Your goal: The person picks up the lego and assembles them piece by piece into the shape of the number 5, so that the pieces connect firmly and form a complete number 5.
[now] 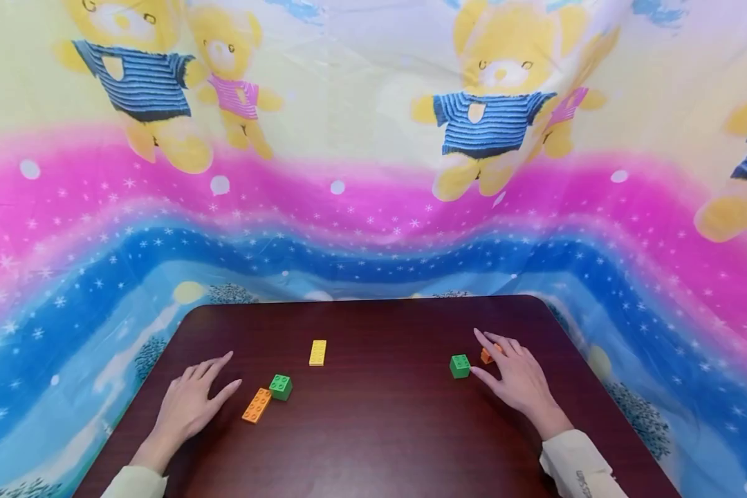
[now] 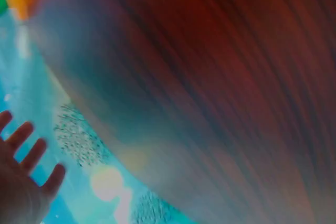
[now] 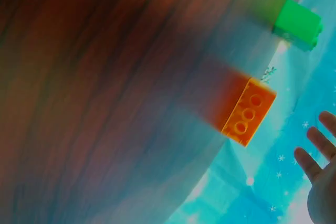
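Observation:
My left hand is held with its fingers spread and nothing in them, at the left of the brown table. Just right of it lie a flat orange toy brick and a green toy brick, set corner to corner. Over on the right, my right hand has its fingers extended and holds nothing. Its thumb tip is close beside a second green brick; contact cannot be told. A second orange brick is partly hidden behind its fingers; the right wrist view shows round tubes on this orange brick.
A flat yellow brick lies farther back, left of the middle. The dark brown table has rounded far corners. Around it hangs a cloth printed with bears and snowflakes. The table is blurred in both wrist views.

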The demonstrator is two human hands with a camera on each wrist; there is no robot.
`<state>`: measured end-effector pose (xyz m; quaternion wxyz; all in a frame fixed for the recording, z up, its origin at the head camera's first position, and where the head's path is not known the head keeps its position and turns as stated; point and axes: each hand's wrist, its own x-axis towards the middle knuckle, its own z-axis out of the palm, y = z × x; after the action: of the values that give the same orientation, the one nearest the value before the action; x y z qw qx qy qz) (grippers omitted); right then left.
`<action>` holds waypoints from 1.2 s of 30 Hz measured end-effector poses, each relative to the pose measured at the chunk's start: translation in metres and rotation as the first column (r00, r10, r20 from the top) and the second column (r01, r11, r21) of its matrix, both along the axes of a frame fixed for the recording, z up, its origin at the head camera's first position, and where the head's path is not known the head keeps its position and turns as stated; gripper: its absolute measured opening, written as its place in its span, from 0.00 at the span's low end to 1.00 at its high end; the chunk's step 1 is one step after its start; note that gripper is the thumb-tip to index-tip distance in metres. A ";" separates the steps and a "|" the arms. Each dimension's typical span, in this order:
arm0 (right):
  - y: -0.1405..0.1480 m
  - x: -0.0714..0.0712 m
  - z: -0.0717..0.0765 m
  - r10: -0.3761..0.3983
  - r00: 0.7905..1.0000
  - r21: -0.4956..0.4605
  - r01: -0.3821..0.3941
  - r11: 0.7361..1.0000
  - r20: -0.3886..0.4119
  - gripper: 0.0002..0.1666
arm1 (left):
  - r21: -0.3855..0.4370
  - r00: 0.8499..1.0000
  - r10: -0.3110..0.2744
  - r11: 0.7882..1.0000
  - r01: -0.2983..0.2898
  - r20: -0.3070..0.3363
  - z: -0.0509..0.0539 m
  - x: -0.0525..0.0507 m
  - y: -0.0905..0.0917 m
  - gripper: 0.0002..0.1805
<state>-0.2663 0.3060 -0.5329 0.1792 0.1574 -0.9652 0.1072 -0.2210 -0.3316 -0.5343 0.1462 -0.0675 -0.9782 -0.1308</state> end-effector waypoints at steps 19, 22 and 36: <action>-0.019 -0.006 -0.007 0.055 0.981 -0.291 0.002 0.957 0.185 0.43 | 0.509 0.916 -0.046 0.842 -0.179 0.399 0.005 0.017 0.040 0.41; -0.021 -0.007 -0.009 0.062 0.975 -0.308 0.007 0.951 0.215 0.43 | 0.519 0.911 -0.047 0.834 -0.189 0.409 0.003 0.018 0.043 0.42; -0.026 -0.011 -0.016 0.080 0.959 -0.319 0.012 0.948 0.272 0.39 | 0.507 0.903 -0.043 0.839 -0.200 0.428 -0.002 0.019 0.055 0.41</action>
<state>-0.2773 0.2798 -0.5492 0.0612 0.1265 -0.9480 0.2854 -0.2023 -0.2765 -0.5363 -0.0506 0.0475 -0.9115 -0.4054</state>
